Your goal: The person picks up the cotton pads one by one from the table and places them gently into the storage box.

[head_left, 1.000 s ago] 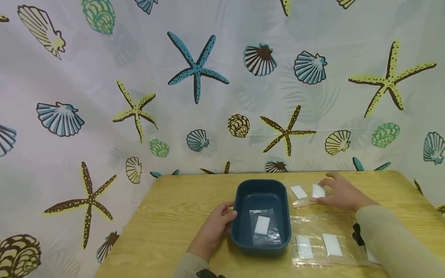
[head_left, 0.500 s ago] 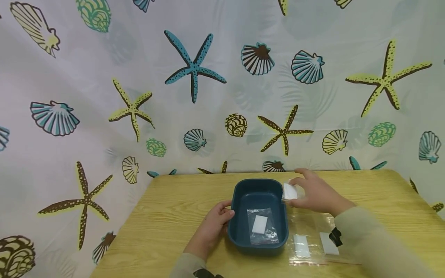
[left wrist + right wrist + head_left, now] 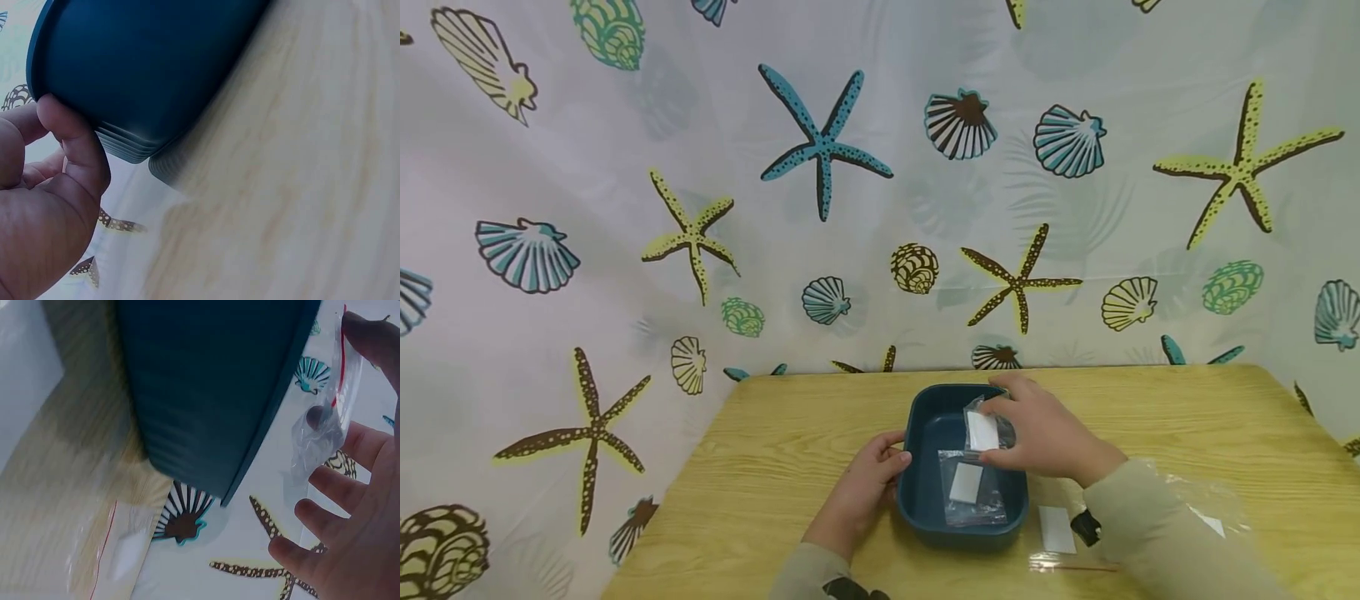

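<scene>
My left hand (image 3: 868, 479) holds the left side of a dark blue rectangular bin (image 3: 964, 540), its thumb at the rim; the left wrist view shows the curled thumb (image 3: 72, 134) against the bin wall (image 3: 137, 62). My right hand (image 3: 1045, 429) pinches a small clear zip bag (image 3: 983, 432) with a white rectangular piece inside, over the back right part of the bin. From the right wrist, the pinched bag (image 3: 325, 428) hangs between thumb and fingers, its red seal strip showing. Another clear bag (image 3: 972, 500) with a white piece lies flat on the bin floor.
Right of the bin, a clear bag with a white piece (image 3: 1057, 530) lies on the wooden table (image 3: 805, 417). Another bag (image 3: 1213, 508) is partly behind the right sleeve. A printed shell-and-starfish curtain (image 3: 880, 200) hangs behind.
My right hand has picked up a bag from the back right of the table and moved it left over the bin. My left hand has stayed on the bin.
</scene>
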`<state>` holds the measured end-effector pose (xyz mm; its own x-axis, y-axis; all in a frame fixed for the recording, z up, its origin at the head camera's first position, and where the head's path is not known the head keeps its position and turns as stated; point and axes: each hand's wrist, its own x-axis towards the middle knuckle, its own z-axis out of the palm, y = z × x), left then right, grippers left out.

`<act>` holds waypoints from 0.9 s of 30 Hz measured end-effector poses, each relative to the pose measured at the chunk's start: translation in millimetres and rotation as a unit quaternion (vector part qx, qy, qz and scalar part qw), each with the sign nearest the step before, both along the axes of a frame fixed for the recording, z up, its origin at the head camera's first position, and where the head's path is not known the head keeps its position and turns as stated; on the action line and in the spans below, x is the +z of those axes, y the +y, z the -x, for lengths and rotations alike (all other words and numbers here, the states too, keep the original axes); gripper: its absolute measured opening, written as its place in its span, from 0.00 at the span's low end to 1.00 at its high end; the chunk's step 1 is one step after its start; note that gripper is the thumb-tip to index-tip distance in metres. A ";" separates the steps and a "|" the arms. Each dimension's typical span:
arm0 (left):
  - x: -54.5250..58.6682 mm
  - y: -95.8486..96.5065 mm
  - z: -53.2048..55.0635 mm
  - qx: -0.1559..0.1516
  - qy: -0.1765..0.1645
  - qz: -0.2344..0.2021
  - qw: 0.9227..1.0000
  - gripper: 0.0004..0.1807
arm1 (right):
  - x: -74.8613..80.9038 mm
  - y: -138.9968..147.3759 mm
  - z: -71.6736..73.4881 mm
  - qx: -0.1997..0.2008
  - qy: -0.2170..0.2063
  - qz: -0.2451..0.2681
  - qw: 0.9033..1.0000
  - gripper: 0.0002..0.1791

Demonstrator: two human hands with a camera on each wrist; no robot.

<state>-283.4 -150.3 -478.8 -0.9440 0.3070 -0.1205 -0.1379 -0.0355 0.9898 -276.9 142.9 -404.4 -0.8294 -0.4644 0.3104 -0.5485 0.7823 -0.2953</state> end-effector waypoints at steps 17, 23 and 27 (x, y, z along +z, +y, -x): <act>-1.4 -0.2 1.2 -0.003 0.005 -0.002 1.000 0.25 | -11.8 -32.0 -4.1 0.012 -0.002 -0.054 0.998 0.34; -1.0 0.3 0.7 -0.002 0.003 -0.012 1.000 0.25 | -12.1 -32.1 -3.2 0.014 -0.007 -0.064 0.998 0.37; -1.6 1.3 0.5 0.002 0.002 -0.011 1.000 0.25 | -14.1 -29.9 -2.2 0.012 -0.018 -0.065 0.998 0.37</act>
<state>-284.0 -149.0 -480.5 -0.9458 0.3058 -0.1095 -0.1335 -0.0585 0.9893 -274.8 113.0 -418.5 -0.8267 -0.5193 0.2168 -0.5591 0.8014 -0.2123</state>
